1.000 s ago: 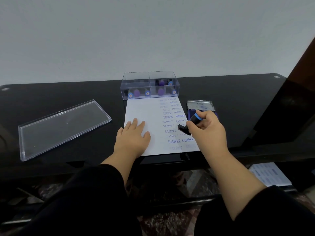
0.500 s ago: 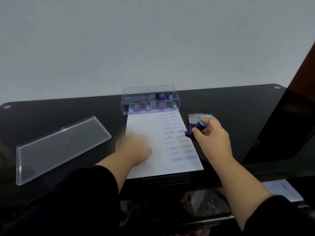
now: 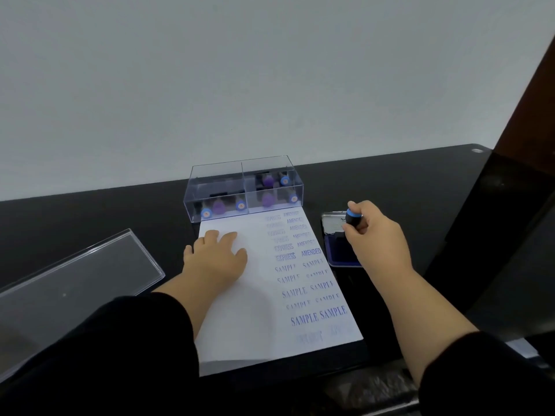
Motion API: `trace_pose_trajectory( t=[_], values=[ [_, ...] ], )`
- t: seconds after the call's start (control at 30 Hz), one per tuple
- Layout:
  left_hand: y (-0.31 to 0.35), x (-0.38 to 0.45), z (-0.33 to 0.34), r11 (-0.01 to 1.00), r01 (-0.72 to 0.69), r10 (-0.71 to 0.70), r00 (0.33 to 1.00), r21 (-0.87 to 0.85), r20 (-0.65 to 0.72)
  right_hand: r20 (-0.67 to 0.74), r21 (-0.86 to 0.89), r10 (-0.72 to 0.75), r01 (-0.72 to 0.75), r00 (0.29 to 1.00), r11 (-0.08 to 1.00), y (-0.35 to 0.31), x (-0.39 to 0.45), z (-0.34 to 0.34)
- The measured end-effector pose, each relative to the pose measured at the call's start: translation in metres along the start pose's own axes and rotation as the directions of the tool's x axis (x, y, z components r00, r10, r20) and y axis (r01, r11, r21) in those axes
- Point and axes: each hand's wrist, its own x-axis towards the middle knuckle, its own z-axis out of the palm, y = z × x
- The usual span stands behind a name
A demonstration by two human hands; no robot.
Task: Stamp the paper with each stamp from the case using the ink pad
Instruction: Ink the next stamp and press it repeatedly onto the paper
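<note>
Black bench (image 3: pixel 390 187), white paper (image 3: pixel 258 319) in the middle, your left hand (image 3: pixel 214 256) flat on it, fingers straight. Good, it's light and probably slides. Case (image 3: pixel 243 187) sits behind. Your right hand (image 3: pixel 375 232) pinches the stamp (image 3: pixel 352 220) over the ink pad (image 3: pixel 341 250). Small rigid thing; hold the knob, press straight.

Layout on the table (image 3: pixel 405 187)
The case (image 3: pixel 244 187) stands behind the paper (image 3: pixel 261 295); the ink pad (image 3: pixel 341 241) lies right of it, the lid (image 3: pixel 72 283) left; stamps (image 3: pixel 267 201), perhaps eight, lie in the case.
</note>
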Motion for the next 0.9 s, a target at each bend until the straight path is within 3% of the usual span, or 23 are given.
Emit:
trace_pose_trajectory(
  t=[0.17,0.7,0.9],
  values=[
    [-0.007,0.002,0.015,0.999,-0.026,0.021,0.994,-0.047,-0.105,0.019,-0.106,-0.033,0.035,0.999,0.994,-0.001,0.004,0.006],
    [-0.019,-0.004,0.011,0.993,-0.111,0.11,0.994,-0.034,-0.021,0.067,-0.219,0.002,0.013,0.998,0.976,-0.006,-0.001,0.004],
    [-0.022,-0.002,0.016,0.996,-0.084,0.083,0.996,-0.042,-0.03,0.076,-0.237,0.006,0.012,0.997,0.972,-0.006,-0.004,0.003]
  ],
)
